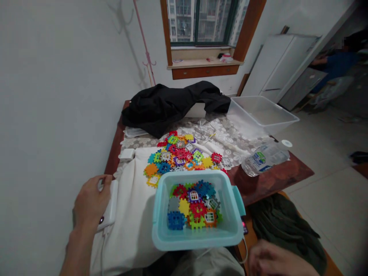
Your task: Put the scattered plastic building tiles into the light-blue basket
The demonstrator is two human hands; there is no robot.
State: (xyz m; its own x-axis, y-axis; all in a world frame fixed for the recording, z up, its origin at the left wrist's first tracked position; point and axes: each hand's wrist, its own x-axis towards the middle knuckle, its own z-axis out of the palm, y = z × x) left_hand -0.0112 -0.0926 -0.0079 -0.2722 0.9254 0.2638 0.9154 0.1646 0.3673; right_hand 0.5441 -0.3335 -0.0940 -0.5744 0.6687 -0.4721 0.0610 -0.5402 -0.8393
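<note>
At the left table edge, my left hand (93,197) has its fingers curled against a white power bank (112,207) with a cable plugged into it. Low on the right, my right hand (273,260) is blurred and partly cut off by the frame. Its fingers look bent, but whether anything is in them does not show. Between the hands stands a light blue plastic bin (198,243) holding several colourful interlocking plastic tiles (198,209). Behind it, a pile of similar tiles (181,153) is spread on the lace tablecloth.
A water bottle (266,157) lies on its side at the right, near a clear plastic tub (263,111). Black cloth (172,101) covers the back of the table. Dark green fabric (284,226) lies at lower right. Another person (335,67) is far right.
</note>
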